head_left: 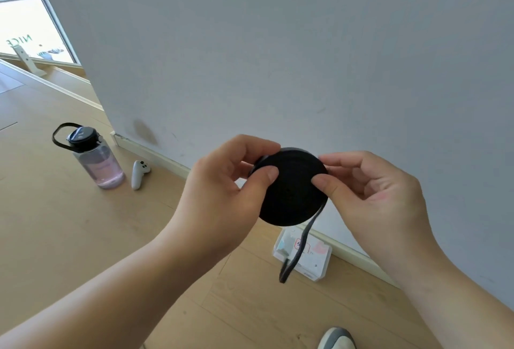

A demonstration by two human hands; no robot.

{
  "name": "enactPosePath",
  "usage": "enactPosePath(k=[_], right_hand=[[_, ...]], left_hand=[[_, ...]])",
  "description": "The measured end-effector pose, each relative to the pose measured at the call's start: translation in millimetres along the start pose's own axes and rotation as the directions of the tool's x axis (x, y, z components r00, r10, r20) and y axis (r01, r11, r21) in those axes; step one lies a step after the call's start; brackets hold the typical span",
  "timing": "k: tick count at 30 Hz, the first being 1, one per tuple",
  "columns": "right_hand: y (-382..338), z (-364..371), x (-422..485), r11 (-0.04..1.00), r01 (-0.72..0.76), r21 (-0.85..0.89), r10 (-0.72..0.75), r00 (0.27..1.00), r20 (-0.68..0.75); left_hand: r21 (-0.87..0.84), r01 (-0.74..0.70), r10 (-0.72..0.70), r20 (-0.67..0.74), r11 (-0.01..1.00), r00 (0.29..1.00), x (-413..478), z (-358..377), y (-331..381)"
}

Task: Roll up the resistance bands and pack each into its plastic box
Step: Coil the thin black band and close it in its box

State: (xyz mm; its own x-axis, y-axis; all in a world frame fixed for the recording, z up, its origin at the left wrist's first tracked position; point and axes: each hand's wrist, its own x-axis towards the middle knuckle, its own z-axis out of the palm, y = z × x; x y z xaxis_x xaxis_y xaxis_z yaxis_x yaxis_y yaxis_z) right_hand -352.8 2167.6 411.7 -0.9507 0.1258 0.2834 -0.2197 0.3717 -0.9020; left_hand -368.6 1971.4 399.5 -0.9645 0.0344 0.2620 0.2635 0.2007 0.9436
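A black resistance band (292, 190) is wound into a tight flat disc, held in the air in front of the wall. My left hand (222, 195) pinches its left edge with thumb on the face and fingers behind. My right hand (375, 193) pinches its right edge the same way. A short loose tail of the band (299, 248) hangs down from the disc's lower right. Below it, on the floor by the skirting, lies a clear plastic box (303, 254) with a printed card inside; the tail crosses in front of it.
A clear water bottle (94, 156) with pink liquid and a black lid stands on the wooden floor at left. Next to it lies a white handheld controller (139, 173). A grey wall (278, 56) rises just ahead. A shoe toe (336, 339) shows at the bottom edge.
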Motion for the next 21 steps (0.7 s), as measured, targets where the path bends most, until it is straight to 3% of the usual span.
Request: enactPosePath(k=[2, 4, 7, 10, 14, 18, 21], right_hand=[[-0.5, -0.7, -0.1, 1.0, -0.001, 0.001, 0.001, 1.0, -0.003], [0.1, 0.7, -1.2, 0.997, 0.027, -0.077, -0.026, 1.0, 0.017], [3.3, 3.9, -2.0, 0.964, 0.182, -0.191, -0.168, 0.982, 0.087], [3.5, 5.9, -4.5, 0.941, 0.259, -0.22, -0.239, 0.964, 0.113], [1.3, 4.5, -2.8, 0.999, 0.028, -0.018, -0.028, 1.0, -0.011], [3.7, 4.4, 0.0, 0.998, -0.019, 0.052, 0.019, 1.0, -0.005], [0.5, 5.2, -2.0, 1.0, -0.003, 0.024, 0.003, 1.0, -0.015]], left_hand=[[-0.032, 0.039, -0.039, 0.019, 0.999, 0.999, -0.2, 0.0, -0.4], [0.049, 0.071, -0.074, 0.072, 0.996, 0.995, -1.3, 1.0, -2.7], [0.24, -0.053, 0.022, 0.131, 0.969, 0.991, -2.2, 2.3, -3.4], [0.299, -0.173, 0.105, 0.228, 0.938, 0.968, -3.0, 2.1, -5.0], [0.213, -0.11, 0.089, 0.104, 0.971, 0.991, -1.0, 0.3, -1.7], [-0.03, 0.012, -0.013, -0.042, 0.999, 0.999, 2.7, -2.0, 2.6], [-0.034, 0.087, -0.087, 0.008, 0.996, 0.996, -0.3, 0.4, 0.6]])
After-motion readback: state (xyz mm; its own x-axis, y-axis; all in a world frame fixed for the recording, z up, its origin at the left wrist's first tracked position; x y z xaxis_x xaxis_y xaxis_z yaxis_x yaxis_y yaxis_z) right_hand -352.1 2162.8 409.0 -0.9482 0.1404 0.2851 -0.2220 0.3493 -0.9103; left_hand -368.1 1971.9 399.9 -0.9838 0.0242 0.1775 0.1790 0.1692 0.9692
